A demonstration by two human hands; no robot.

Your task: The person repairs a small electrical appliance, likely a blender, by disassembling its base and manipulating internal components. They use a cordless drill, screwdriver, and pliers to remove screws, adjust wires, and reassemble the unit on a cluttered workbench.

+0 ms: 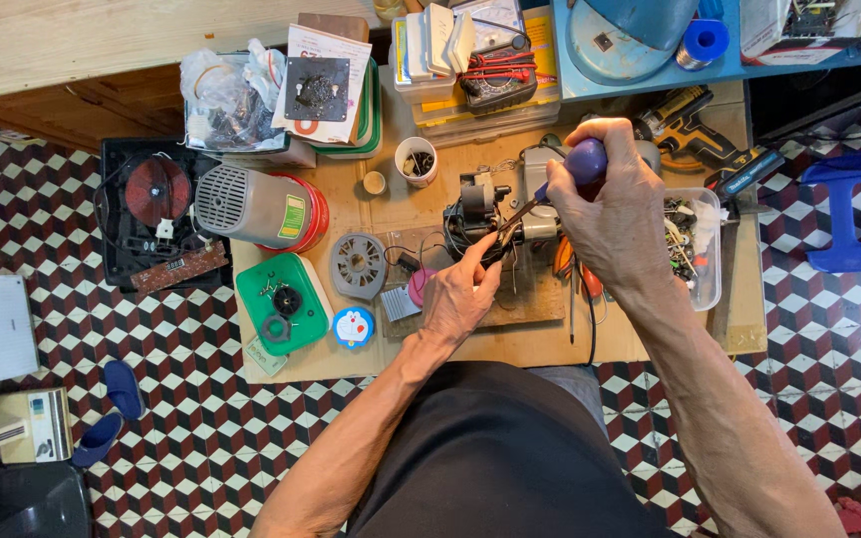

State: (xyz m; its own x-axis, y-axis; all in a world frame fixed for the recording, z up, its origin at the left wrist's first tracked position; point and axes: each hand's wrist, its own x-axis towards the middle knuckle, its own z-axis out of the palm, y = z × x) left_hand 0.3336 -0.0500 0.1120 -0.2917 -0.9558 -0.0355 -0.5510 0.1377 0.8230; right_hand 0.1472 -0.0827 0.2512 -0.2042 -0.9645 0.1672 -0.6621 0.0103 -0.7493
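Observation:
My right hand point(618, 214) is shut on a screwdriver with a purple handle point(586, 162), its shaft slanting down-left into a small dark electric motor point(480, 207) on the low wooden table point(540, 344). My left hand point(458, 294) rests just below the motor, fingers on its near side and its wires. The screwdriver tip is hidden among the motor parts.
A green lid with small parts point(281, 302), a grey fan wheel point(358, 265), a white cup point(416, 159), a clear tray of bits point(695, 239), a multimeter point(495, 75) and a cordless drill point(695, 130) crowd the table. A blue stool point(854, 214) stands on the right.

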